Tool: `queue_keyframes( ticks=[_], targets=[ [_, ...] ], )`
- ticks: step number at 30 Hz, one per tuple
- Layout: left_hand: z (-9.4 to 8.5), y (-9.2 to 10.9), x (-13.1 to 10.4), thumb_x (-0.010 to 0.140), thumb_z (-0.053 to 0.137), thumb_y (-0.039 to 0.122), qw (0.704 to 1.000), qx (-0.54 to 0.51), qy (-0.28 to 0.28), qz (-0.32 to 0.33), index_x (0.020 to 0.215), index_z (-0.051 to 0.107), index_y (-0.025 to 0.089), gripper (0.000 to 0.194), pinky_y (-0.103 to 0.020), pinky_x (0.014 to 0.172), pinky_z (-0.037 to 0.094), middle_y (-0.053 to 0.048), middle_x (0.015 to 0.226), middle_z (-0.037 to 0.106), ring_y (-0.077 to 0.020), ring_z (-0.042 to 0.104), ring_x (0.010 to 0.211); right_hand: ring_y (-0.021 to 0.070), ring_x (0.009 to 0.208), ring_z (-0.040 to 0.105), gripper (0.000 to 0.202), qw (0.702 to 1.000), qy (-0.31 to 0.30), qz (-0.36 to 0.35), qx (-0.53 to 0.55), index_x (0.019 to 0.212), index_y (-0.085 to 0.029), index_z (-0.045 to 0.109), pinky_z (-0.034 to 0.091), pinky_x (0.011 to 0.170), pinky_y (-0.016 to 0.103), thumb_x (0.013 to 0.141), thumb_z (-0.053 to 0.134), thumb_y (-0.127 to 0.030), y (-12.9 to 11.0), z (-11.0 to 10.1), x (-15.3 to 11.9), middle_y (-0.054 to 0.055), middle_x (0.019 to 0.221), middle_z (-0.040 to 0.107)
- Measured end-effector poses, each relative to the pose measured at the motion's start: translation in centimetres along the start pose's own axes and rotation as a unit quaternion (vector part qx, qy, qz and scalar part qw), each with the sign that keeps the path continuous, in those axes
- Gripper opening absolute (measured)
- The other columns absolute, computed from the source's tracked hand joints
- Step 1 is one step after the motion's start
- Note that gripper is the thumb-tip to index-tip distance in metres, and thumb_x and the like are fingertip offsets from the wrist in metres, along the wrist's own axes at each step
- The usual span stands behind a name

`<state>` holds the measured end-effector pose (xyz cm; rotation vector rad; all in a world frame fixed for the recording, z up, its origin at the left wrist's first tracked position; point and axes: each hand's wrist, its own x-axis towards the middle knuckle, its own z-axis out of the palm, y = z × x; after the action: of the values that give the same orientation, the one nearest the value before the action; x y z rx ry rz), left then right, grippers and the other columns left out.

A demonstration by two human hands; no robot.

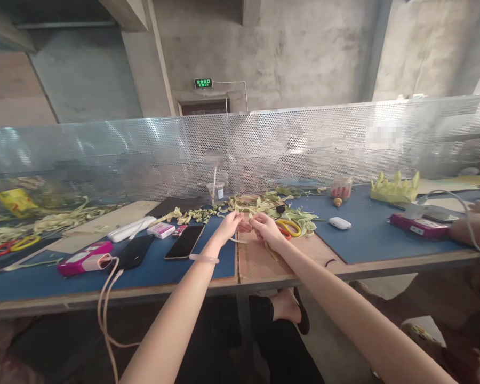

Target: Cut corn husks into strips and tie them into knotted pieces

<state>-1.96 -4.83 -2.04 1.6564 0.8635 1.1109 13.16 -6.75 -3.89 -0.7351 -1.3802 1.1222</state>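
Note:
Over the table's middle, my left hand [230,224] and my right hand [265,228] are close together with fingers pinched. What lies between the fingertips is too small and blurred to name. A thin pale strip [239,241] hangs just below my left hand. Behind both hands spreads a heap of pale green, dried-looking leaves or husks [264,204]. Scissors with yellow and orange handles [291,228] lie beside my right hand, partly covered by the leaves. A dark phone [185,241] lies flat to the left of my left hand.
Left are small greenish pieces [202,214], a black phone or power bank [136,253], a magenta pack [86,258] and other scissors [13,245]. Right are a white earbud case [340,223], a jar [341,188] and another person's hand [474,224]. A perforated metal screen [176,154] stands behind.

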Motion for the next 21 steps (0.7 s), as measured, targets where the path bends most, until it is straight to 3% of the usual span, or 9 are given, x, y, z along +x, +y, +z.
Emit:
queue_keyframes(
  ticks=[5, 12, 21],
  targets=[
    [0.31, 0.44, -0.36, 0.081, 0.049, 0.048, 1.0, 0.014, -0.004, -0.013, 0.083, 0.048, 0.017, 0.031, -0.036, 0.069, 0.05, -0.006, 0.072, 0.066, -0.0193, 0.064, 0.068, 0.0037, 0.038, 0.03, 0.025, 1.0, 0.006, 0.015, 0.026, 0.075, -0.019, 0.05, 0.022, 0.036, 0.016, 0.065, 0.063, -0.038, -0.36, -0.04, -0.13, -0.009, 0.047, 0.04],
    [0.21, 0.33, -0.38, 0.066, 0.07, 0.038, 0.997, 0.061, -0.041, 0.033, 0.089, 0.052, 0.013, 0.038, -0.033, 0.071, 0.048, -0.01, 0.087, 0.064, -0.0182, 0.062, 0.077, 0.0043, 0.038, 0.032, 0.031, 0.999, 0.005, 0.026, 0.039, 0.074, -0.017, 0.053, 0.022, 0.036, 0.017, 0.064, 0.065, -0.044, -0.84, -0.15, -0.28, -0.007, 0.047, 0.04],
    [0.31, 0.55, -0.46, 0.067, 0.067, 0.032, 0.993, 0.107, -0.055, 0.022, 0.083, 0.063, 0.012, 0.026, -0.028, 0.067, 0.044, -0.007, 0.077, 0.064, -0.0146, 0.058, 0.069, 0.0049, 0.041, 0.031, 0.032, 0.999, 0.009, 0.029, 0.045, 0.073, -0.017, 0.056, 0.023, 0.039, 0.019, 0.062, 0.068, -0.044, -0.42, -0.5, 0.11, -0.006, 0.048, 0.04]
  ],
)
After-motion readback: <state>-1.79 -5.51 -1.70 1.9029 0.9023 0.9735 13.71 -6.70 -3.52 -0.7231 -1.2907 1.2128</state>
